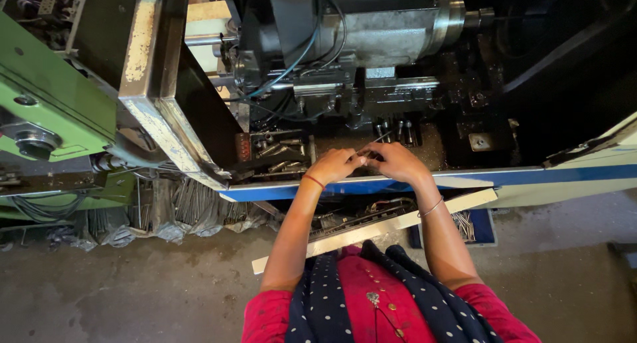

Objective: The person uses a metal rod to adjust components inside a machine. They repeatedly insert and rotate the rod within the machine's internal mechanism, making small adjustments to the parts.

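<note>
Hands meet at frame centre: we see the left hand and right hand touching, fingers curled together pinching a thin metal rod over the dark machine bed, below the grey spindle housing.

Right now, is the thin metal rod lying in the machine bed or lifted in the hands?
Lifted: the thin rod is pinched between the left hand and right hand, its free end angling up above the machine bed.

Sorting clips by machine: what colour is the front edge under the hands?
Blue, on the machine's front edge; seen in the head view.
</note>
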